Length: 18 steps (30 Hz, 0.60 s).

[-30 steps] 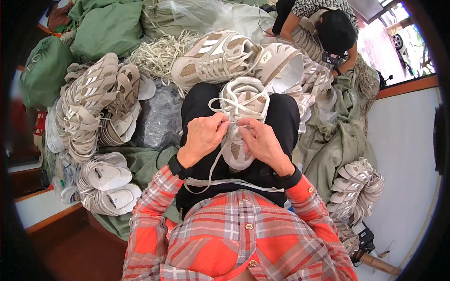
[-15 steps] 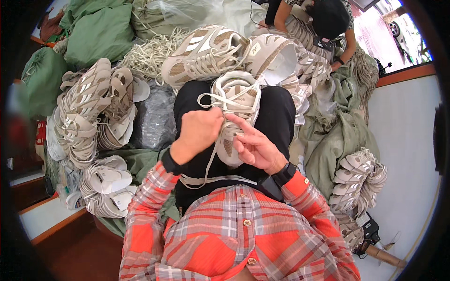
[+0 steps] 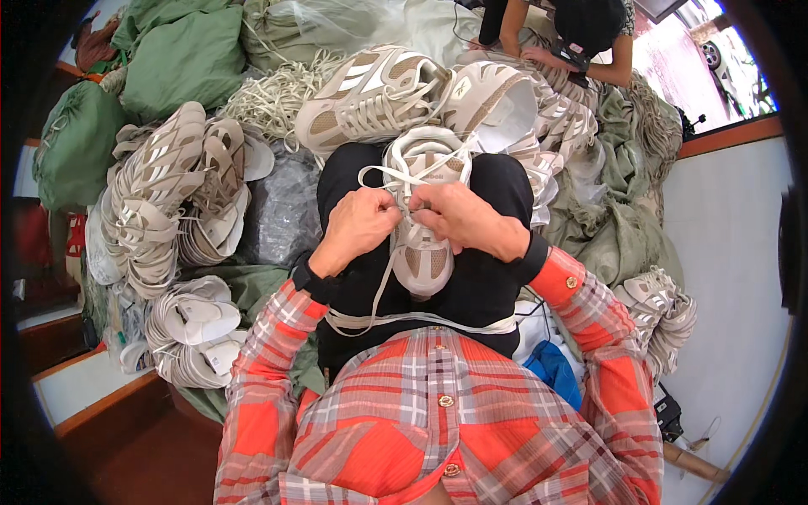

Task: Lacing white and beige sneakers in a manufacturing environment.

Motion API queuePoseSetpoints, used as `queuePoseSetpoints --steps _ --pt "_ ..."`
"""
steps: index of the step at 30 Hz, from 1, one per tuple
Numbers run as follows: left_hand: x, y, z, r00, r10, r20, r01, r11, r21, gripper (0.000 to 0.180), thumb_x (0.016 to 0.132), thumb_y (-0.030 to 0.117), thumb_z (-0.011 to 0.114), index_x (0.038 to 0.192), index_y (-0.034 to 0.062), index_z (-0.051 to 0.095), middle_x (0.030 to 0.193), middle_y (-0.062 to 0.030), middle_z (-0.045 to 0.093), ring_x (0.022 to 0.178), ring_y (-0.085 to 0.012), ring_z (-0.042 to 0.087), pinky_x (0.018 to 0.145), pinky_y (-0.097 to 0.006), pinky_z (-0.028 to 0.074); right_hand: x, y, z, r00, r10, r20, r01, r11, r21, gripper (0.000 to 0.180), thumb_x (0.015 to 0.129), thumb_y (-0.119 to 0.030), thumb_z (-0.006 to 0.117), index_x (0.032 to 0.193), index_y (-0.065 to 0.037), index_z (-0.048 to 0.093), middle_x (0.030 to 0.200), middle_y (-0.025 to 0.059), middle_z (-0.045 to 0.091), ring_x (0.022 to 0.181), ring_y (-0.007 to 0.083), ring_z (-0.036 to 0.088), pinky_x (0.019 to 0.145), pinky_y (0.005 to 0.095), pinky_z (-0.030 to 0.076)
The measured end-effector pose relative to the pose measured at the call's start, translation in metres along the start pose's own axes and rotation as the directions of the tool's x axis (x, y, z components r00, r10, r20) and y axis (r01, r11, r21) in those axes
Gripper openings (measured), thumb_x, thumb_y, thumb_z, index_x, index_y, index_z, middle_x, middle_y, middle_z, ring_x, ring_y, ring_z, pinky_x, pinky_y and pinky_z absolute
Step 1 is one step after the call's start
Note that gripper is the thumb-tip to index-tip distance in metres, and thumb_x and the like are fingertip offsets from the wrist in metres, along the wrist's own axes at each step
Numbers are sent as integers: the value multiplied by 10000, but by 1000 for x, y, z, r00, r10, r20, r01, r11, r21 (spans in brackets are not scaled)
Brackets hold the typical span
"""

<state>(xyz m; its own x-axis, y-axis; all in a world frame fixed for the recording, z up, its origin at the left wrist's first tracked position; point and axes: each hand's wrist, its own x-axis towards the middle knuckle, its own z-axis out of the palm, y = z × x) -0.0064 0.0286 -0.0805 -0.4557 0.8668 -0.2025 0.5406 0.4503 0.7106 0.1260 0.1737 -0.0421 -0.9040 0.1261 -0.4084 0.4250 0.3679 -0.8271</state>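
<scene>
A beige and tan sneaker upper (image 3: 424, 263) rests across my thighs, its toe pointing toward my waist. Cream shoelace (image 3: 393, 175) loops over its tongue, and one loose length (image 3: 376, 300) hangs down past the toe on the left. My left hand (image 3: 358, 227) is closed at the left eyelet row, thumb and finger pinching the lace. From the other side my right hand (image 3: 471, 220) reaches over the lacing, also closed in a pinch on the lace. The fingers hide the exact eyelets between them.
Two larger laced shoe uppers (image 3: 369, 94) lie just beyond my knees, beside a tangle of laces (image 3: 278, 99). Stacked uppers (image 3: 156, 198) stand at left, more (image 3: 652, 313) at right. Green sacks (image 3: 181, 63) fill the back. Another person's arm (image 3: 610, 71) works at far right.
My right hand has turned inward, its spread fingers closing over the lacing. My left hand stays near the same eyelets. The other person's arms have shifted.
</scene>
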Motion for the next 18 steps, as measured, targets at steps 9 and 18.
queuePoseSetpoints --steps 9,18 --pt "-16 14 3 972 214 -91 -211 977 42 168 799 186 629 870 35 606 773 -158 610 748 -345 585 661 -417 442 -5 10 21 857 -438 -271 186 755 -629 174 764 -45 554 873 50 458 604 186 592 627 340 649 528 400 495" --pt "-22 31 28 826 515 -228 -351 787 507 160 764 167 683 853 103 567 837 -62 519 854 -259 495 765 -389 358 -36 -4 -36 869 -67 -490 381 725 574 107 942 -98 529 970 -9 476 975 196 621 850 280 678 699 364 570"
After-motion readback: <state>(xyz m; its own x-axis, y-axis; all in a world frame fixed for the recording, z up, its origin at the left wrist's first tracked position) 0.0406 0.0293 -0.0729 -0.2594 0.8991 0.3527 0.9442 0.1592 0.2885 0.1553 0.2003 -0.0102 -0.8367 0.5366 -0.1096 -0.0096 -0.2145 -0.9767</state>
